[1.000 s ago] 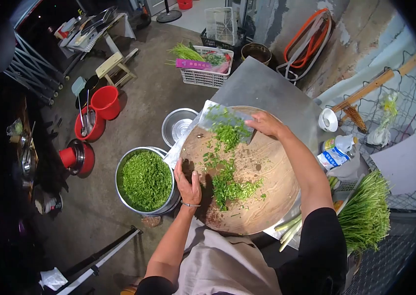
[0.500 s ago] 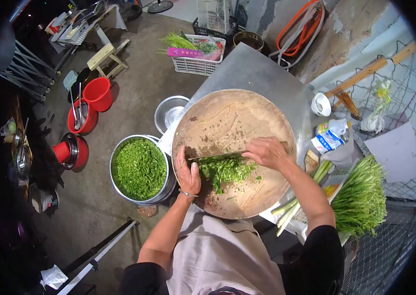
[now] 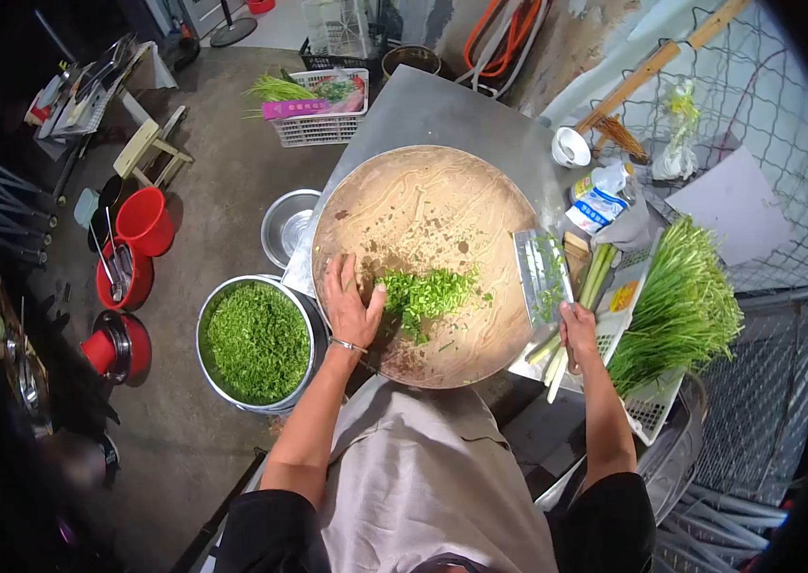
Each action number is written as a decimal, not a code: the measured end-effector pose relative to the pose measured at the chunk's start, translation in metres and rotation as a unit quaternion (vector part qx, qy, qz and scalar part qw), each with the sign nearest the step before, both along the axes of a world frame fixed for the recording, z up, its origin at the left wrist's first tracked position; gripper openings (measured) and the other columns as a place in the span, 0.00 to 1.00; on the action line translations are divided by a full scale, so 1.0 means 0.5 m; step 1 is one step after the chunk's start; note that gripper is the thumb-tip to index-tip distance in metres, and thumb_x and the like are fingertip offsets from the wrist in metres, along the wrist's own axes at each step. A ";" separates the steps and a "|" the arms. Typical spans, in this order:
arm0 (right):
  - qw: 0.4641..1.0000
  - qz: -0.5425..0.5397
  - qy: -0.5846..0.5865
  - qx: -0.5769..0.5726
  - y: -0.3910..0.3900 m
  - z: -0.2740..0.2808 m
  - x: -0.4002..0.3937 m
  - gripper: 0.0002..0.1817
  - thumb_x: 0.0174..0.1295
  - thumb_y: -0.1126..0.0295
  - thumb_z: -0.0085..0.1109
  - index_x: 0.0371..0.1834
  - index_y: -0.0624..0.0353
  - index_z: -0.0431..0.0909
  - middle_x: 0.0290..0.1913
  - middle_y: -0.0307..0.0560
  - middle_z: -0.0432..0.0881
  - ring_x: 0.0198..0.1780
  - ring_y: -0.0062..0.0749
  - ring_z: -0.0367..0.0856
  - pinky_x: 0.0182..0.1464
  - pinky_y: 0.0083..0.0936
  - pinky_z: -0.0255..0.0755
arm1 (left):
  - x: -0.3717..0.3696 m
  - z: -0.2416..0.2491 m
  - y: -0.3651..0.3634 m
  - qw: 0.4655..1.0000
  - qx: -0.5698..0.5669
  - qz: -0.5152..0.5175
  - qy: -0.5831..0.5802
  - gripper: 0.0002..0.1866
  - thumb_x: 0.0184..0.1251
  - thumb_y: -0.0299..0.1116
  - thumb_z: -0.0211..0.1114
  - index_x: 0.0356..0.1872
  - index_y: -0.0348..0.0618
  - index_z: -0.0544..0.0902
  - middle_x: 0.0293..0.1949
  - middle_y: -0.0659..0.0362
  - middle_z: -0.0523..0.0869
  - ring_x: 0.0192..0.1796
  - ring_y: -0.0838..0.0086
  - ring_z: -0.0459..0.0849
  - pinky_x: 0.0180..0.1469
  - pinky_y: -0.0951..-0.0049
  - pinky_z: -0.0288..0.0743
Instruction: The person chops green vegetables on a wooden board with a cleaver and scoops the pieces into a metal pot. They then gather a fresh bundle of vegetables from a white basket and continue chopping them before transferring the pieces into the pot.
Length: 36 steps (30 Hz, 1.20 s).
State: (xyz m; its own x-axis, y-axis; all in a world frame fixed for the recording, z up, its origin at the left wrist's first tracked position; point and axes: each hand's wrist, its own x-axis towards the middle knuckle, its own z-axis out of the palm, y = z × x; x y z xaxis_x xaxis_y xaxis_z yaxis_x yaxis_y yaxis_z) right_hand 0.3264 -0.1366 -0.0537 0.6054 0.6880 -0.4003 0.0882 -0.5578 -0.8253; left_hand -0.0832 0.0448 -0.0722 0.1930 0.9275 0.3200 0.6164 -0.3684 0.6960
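Note:
A round wooden chopping board (image 3: 461, 196) carries a small heap of chopped greens (image 3: 428, 294). My left hand (image 3: 351, 307) rests at the board's left side, fingers apart, just left of the heap, with nothing in it. At the board's right edge, my right hand (image 3: 578, 329) is closed round the handle of a cleaver (image 3: 542, 275). The broad blade lies flat-side up over the rim, with bits of green stuck to it. A large metal pot (image 3: 256, 344) full of chopped greens stands to the left of the board.
The board sits on a metal table (image 3: 442, 110). To the right are a basket of long green stalks (image 3: 676, 310), a plastic bottle (image 3: 600, 199) and a white bowl (image 3: 570, 147). An empty metal basin (image 3: 287, 229) and red buckets (image 3: 145, 222) are at the left.
My right hand has carried the cleaver rightward off the greens to the board's edge, turning the blade flat. My left hand no longer touches the blade. The whole view has shifted.

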 end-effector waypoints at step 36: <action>0.942 0.333 -0.028 0.030 0.188 -0.003 -0.764 0.17 0.75 0.60 0.57 0.37 0.64 0.73 0.21 0.50 0.77 0.19 0.35 0.79 0.25 0.37 0.74 | -0.191 -0.013 -0.043 0.970 0.050 0.200 -0.126 0.24 0.69 0.32 0.67 0.66 0.42 0.78 0.69 0.37 0.70 0.73 0.43 0.66 0.75 0.47 0.58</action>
